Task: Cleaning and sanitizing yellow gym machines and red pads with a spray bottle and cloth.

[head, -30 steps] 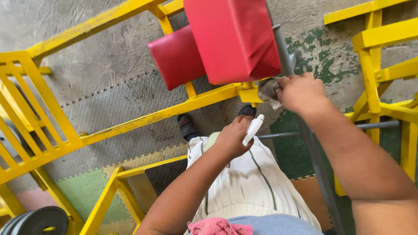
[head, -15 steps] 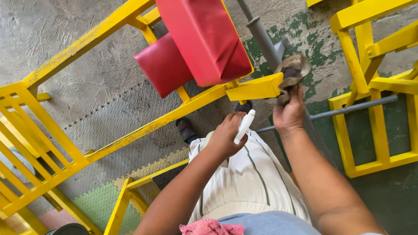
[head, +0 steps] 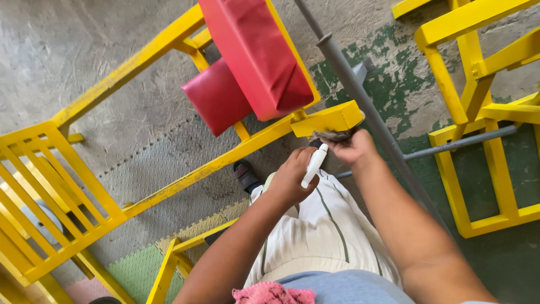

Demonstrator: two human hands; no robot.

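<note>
My left hand (head: pixel 292 175) grips a small white spray bottle (head: pixel 314 165), held over my striped trousers. My right hand (head: pixel 351 148) presses a grey-brown cloth (head: pixel 332 135) against the underside of the end of a yellow steel beam (head: pixel 329 119). That beam belongs to a yellow gym bench frame (head: pixel 169 186) with a large red pad (head: pixel 256 53) and a smaller red pad (head: pixel 216 95) above it. A grey metal bar (head: pixel 365 107) runs diagonally just right of my right hand.
A yellow rack (head: pixel 478 118) stands at the right with a thin grey crossbar (head: pixel 461 143) through it. Yellow slatted framework (head: pixel 50 197) fills the left. The floor is grey textured mat and worn green-painted concrete. A pink cloth (head: pixel 273 294) hangs at my waist.
My right hand with the cloth has come down from the grey bar and the beam's end to under the beam. My left hand has stayed put with the bottle.
</note>
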